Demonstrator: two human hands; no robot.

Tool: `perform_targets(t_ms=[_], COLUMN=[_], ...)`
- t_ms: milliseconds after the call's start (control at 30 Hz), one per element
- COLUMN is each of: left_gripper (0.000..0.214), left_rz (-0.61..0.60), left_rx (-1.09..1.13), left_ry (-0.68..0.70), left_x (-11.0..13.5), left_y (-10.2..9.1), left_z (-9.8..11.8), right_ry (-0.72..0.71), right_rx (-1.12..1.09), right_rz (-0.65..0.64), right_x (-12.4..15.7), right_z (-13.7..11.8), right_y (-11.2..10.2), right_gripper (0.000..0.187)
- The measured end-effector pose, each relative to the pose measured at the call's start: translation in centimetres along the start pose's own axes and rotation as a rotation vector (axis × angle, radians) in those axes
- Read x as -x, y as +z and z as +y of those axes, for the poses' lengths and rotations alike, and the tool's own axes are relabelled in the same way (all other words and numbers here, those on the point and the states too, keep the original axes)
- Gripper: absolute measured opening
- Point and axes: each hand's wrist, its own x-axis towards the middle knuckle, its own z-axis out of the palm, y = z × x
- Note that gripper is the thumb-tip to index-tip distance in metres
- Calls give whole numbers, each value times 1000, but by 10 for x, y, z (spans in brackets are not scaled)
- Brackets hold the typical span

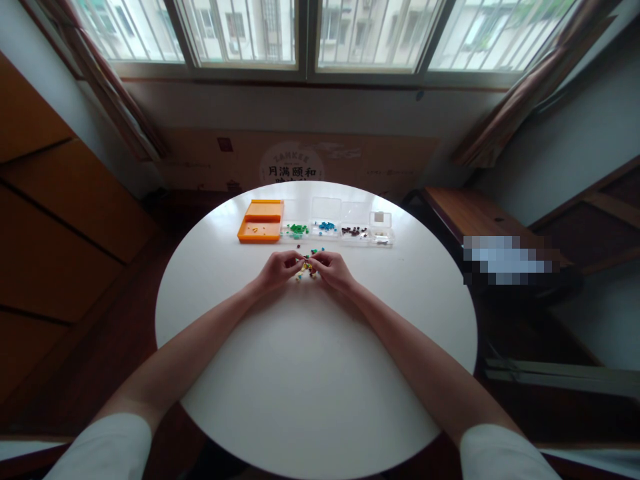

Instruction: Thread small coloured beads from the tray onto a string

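Observation:
My left hand (281,269) and my right hand (332,269) meet over the white round table, fingertips pinched together and almost touching. Whatever sits between the fingers is too small to make out. Under and around the fingertips lies a loose pile of small coloured pieces (300,275), yellow, dark red, green and blue; the fingers cover part of it. Just behind the hands stand an orange case (259,237) with a few yellow bits, and clear boxes holding green pieces (299,229), blue pieces (327,226) and dark brown pieces (354,231).
A smaller clear box (383,236) ends the row on the right, its lid raised. The white table (320,380) has a curved edge all round. Beyond it are a wooden desk (460,207) on the right, orange-brown cabinets (55,220) on the left and a window.

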Motion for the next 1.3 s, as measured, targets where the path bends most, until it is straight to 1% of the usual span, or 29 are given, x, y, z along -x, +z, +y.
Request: perform_targets(t_ms=[633,1033,1300], left_gripper=[27,25,26], left_rz=[4,1,3], left_rx=[-5,-2,-2], left_ry=[6,1,0], left_x=[0,0,0], left_y=[1,0,0], left_z=[-1,2,-1], right_ry=[-9,5,-6], right_rx=[14,24,14], right_rz=[3,7,5], right_x=[-1,-1,0], right_z=[2,0,1], right_y=[0,0,0], right_gripper=[31,31,31])
